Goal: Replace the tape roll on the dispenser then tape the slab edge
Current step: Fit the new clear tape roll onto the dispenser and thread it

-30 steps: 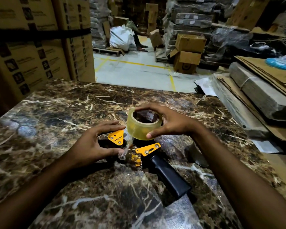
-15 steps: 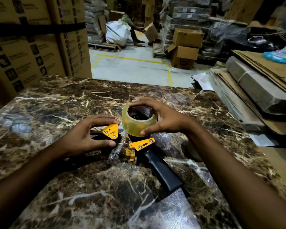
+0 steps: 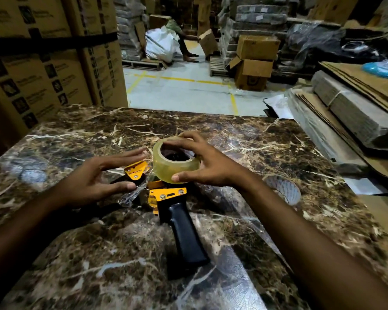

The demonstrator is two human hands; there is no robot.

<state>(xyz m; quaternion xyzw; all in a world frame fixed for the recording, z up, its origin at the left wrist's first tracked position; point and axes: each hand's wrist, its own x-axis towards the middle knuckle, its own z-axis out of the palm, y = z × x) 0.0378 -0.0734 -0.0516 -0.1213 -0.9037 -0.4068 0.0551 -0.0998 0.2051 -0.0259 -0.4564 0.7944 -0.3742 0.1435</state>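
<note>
A black-handled tape dispenser (image 3: 184, 229) with orange plates lies on its side on the dark marble slab (image 3: 99, 253). A clear tape roll (image 3: 175, 167) sits over the dispenser's hub, and my right hand (image 3: 207, 166) grips it from above, fingers across the rim and thumb on its near side. My left hand (image 3: 99, 177) hovers beside the orange front plate with fingers spread, touching nothing that I can see. Crumpled clear film hangs at the dispenser's mouth.
An empty cardboard tape core (image 3: 282, 191) lies on the slab to the right. Stacked printed cartons (image 3: 49, 63) stand at left, flat cardboard and wrapped slabs (image 3: 354, 113) at right. A person (image 3: 182, 39) sits among boxes across the floor.
My left hand has let go of the dispenser's front and opened its fingers. The right hand has pushed the roll lower onto the hub.
</note>
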